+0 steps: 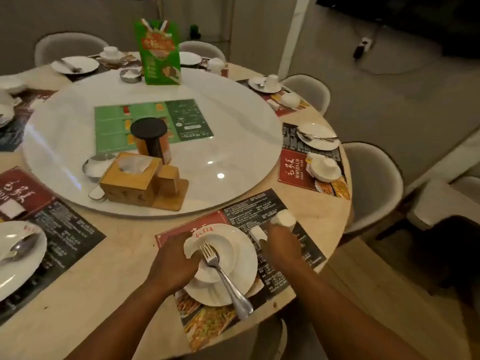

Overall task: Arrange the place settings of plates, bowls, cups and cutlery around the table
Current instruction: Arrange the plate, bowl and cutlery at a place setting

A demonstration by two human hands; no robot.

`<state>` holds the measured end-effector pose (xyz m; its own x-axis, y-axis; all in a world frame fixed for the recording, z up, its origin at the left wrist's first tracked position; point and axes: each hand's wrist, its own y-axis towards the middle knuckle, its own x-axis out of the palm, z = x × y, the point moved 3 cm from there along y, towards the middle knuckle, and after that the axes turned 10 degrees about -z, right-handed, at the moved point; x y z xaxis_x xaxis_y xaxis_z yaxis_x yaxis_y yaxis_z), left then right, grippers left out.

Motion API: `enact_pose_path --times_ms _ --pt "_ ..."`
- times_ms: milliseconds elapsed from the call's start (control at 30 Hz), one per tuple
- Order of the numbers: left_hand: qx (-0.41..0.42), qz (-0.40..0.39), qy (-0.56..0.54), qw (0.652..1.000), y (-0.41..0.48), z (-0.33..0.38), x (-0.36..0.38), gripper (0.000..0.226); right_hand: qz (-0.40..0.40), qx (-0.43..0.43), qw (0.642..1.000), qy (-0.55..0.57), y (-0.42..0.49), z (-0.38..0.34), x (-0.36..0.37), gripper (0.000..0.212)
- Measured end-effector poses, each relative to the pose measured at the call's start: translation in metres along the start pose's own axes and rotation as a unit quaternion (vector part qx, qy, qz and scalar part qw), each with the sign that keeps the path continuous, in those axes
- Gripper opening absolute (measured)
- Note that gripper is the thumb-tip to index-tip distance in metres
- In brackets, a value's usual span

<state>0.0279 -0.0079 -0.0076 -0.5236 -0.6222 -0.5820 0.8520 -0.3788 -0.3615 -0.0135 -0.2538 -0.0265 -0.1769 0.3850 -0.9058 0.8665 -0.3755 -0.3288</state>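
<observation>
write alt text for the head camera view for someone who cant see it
A person's left hand grips a small bowl on a white plate with a fork lying across it, while the right hand holds a white cup beside the plate. Other place settings ring the round table, with a tissue box on its turntable.

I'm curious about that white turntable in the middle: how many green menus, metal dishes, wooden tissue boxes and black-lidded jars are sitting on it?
Green menus: 2
Metal dishes: 2
Wooden tissue box: 1
Black-lidded jar: 1
Total: 6
</observation>
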Motion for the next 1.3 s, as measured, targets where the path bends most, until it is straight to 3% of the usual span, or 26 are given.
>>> enact_pose_path --times_ms 233,500,600,733,933,1300 --pt "-0.051 0.073 -0.025 0.996 0.005 0.005 0.026 0.053 -0.042 -0.060 0.995 -0.064 0.042 0.004 0.012 0.037" --pt "-0.070 0.099 -0.029 0.992 0.017 0.006 0.042 0.055 -0.063 -0.067 0.993 -0.069 0.064 0.004 0.013 0.026" --pt "-0.073 0.105 -0.033 0.991 0.022 0.003 0.043 0.055 -0.075 -0.078 0.994 -0.020 0.078 -0.001 0.006 0.032" --pt "-0.082 0.117 -0.046 0.989 0.021 0.000 0.045 0.057 -0.073 -0.160 0.984 0.009 0.103 -0.019 -0.008 0.048" --pt "-0.071 0.147 -0.062 0.985 0.017 -0.006 0.040 0.056 -0.095 -0.236 0.963 -0.095 0.127 -0.035 -0.017 0.033" --pt "-0.093 0.164 -0.062 0.980 0.015 -0.013 0.042 0.058 -0.108 -0.278 0.937 -0.182 0.142 -0.036 -0.015 0.038"
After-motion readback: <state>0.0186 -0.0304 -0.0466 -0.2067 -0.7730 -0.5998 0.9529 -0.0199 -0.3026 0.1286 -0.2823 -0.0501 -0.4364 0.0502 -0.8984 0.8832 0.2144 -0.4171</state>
